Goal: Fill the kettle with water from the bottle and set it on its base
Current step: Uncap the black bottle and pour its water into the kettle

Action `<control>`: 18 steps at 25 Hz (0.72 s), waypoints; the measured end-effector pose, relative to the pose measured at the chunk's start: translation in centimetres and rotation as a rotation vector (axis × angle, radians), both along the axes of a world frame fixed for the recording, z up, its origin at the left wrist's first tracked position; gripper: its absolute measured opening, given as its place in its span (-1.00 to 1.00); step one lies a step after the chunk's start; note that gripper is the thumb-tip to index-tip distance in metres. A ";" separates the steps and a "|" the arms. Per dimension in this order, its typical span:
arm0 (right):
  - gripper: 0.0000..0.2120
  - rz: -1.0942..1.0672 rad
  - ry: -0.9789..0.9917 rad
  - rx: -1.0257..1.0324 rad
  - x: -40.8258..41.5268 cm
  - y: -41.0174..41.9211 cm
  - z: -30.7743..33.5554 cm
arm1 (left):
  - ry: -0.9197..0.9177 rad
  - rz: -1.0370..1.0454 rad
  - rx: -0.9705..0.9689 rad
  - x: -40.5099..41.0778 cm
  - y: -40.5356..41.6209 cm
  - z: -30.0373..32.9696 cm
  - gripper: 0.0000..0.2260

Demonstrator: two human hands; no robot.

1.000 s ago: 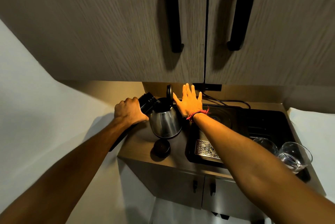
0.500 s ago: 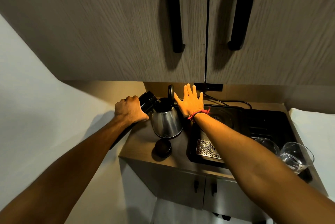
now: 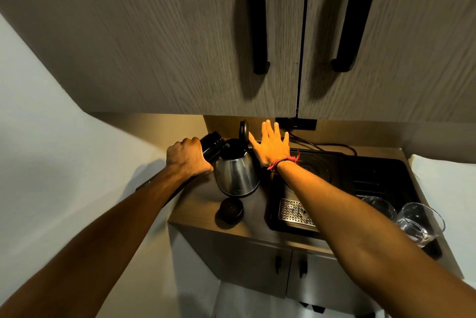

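Steel kettle sits on the surface, lid flipped up. Left hand is clenched around the dark bottle, tipped with its mouth at the kettle opening; right hand is flat and spread, thumb against the lid. Bottle cap lies off in front. Looks like mid-pour; water level can't be seen, base not identifiable, placing left

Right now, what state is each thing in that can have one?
Kettle: upright on the counter, not on a base.
Kettle lid: flipped open, upright.
Bottle: uncapped, tilted, mouth at the kettle opening.
Cap: off, lying on the counter.
Left hand: closed on the bottle.
Right hand: open, flat, beside the lid.
Glasses: upright by the tray.
Upper cabinet doors: closed.
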State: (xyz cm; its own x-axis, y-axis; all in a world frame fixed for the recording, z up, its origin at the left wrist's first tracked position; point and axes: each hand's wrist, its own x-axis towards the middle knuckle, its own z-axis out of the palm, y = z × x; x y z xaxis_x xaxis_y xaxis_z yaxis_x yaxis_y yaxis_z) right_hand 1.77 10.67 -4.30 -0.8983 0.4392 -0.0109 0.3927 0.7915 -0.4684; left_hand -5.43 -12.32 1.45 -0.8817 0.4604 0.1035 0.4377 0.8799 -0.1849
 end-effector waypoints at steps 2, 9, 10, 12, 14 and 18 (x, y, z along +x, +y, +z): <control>-0.19 0.003 -0.001 0.000 -0.1 -0.1 0.0 | -0.009 -0.002 0.012 0.0 0.0 -0.4 -0.49; -0.29 0.042 -0.047 -0.012 -0.4 -0.4 -0.2 | -0.119 0.023 0.330 -0.2 0.0 -2.8 -0.36; -0.33 0.070 -0.071 -0.005 -0.5 -0.4 -0.3 | -0.166 0.049 0.424 -0.2 -0.1 -3.3 -0.34; -0.40 0.136 -0.104 0.006 -0.5 -0.4 -0.4 | -0.272 0.125 0.649 -0.1 -0.6 -4.6 -0.33; -0.42 0.173 -0.117 0.033 -0.6 -0.5 -0.6 | -0.335 0.179 0.903 -0.1 -1.6 -6.4 -0.35; -0.43 0.162 -0.099 0.023 -1.2 -1.1 -0.4 | -0.337 0.225 1.160 0.1 -3.8 -9.0 -0.29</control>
